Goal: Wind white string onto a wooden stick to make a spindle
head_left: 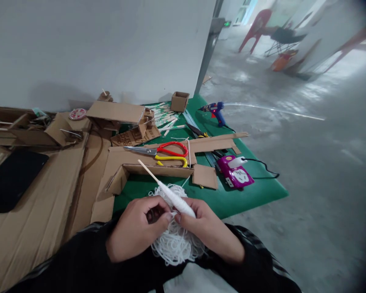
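Note:
A thin wooden stick (pixel 148 170) carries a thick winding of white string (pixel 177 199) and slants up to the left. My right hand (pixel 209 228) is closed round the lower end of this wound stick. Thumb and fingers of my left hand (pixel 140 226) pinch together just left of the winding, apparently on white string. Beneath both hands lies a loose, tangled heap of white string (pixel 177 246). Past the stick, scissors (pixel 155 151) with one red and one yellow handle rest on cardboard.
On the green table (pixel 247 195) are a purple power strip (pixel 235 171), a blue glue gun (pixel 216 112), paper-wrapped sticks (pixel 164 116) and a small cardboard box (pixel 179 101). Cardboard structures (pixel 116 112) and a black flat object (pixel 15 179) occupy the left. A wall (pixel 94 49) rises behind.

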`<action>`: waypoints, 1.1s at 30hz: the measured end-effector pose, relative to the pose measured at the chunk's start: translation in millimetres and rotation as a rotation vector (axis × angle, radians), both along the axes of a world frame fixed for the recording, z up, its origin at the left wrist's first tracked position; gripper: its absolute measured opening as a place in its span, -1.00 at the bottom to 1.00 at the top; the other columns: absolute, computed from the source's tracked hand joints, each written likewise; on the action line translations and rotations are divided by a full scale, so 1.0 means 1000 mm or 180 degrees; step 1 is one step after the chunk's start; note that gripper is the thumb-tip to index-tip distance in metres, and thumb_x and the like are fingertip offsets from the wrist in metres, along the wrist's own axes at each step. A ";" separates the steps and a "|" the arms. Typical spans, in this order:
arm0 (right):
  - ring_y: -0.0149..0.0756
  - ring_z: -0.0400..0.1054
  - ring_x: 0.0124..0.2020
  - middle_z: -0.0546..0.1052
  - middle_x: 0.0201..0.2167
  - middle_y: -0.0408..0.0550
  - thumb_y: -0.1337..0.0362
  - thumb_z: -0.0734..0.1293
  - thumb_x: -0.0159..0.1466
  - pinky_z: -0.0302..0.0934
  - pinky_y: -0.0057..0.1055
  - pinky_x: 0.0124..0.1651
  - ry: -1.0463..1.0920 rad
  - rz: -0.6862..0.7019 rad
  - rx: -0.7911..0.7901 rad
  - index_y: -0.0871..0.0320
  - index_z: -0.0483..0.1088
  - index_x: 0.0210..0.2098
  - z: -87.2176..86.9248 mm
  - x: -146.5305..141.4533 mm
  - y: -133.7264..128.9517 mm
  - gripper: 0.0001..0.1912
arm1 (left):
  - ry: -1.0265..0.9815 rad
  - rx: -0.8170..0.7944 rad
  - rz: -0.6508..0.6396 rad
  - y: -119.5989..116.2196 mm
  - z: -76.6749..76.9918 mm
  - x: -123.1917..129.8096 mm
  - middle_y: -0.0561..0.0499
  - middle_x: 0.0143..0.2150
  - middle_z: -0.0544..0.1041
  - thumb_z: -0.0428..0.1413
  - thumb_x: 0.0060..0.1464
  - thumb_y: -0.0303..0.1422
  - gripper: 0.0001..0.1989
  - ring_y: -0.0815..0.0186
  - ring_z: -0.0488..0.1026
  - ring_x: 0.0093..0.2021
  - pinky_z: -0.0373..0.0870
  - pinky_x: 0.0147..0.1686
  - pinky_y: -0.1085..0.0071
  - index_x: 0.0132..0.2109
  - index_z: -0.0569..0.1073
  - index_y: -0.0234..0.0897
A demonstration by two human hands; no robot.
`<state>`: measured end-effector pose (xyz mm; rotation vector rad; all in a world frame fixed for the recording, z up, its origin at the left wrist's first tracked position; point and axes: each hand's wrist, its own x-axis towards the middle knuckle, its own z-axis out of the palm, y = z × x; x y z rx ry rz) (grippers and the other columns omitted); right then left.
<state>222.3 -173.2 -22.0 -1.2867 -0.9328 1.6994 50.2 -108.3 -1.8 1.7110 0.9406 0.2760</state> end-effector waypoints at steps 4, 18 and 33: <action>-0.46 -0.04 -0.49 0.18 -0.51 -0.21 0.29 0.28 0.11 -0.08 -0.48 -0.45 -0.0188 -0.0013 0.0061 0.22 0.31 -0.37 0.000 -0.001 0.000 -0.89 | -0.0630 -0.1263 0.0129 0.004 -0.012 0.002 0.12 -0.47 0.33 0.12 0.07 -0.33 -0.85 0.41 0.21 -0.46 0.16 -0.44 0.48 -0.38 0.36 -0.30; -0.46 0.00 -0.48 0.21 -0.50 -0.21 0.21 0.38 0.15 -0.04 -0.51 -0.46 -0.0368 -0.0022 0.0164 0.23 0.31 -0.37 0.001 0.000 0.003 -0.78 | -0.0319 -0.0496 0.0188 -0.001 -0.009 -0.003 0.05 -0.31 0.41 0.06 0.17 -0.30 -0.88 0.32 0.31 -0.32 0.26 -0.29 0.40 -0.23 0.37 -0.26; -0.46 0.00 -0.48 0.19 -0.52 -0.22 0.34 0.29 0.11 -0.03 -0.52 -0.47 -0.0695 -0.0027 0.0291 0.22 0.29 -0.45 0.001 -0.002 0.006 -0.92 | 0.0333 0.0630 0.0222 -0.010 -0.002 -0.004 0.11 -0.43 0.47 0.12 0.11 -0.29 -0.91 0.32 0.38 -0.42 0.24 -0.38 0.42 -0.32 0.42 -0.19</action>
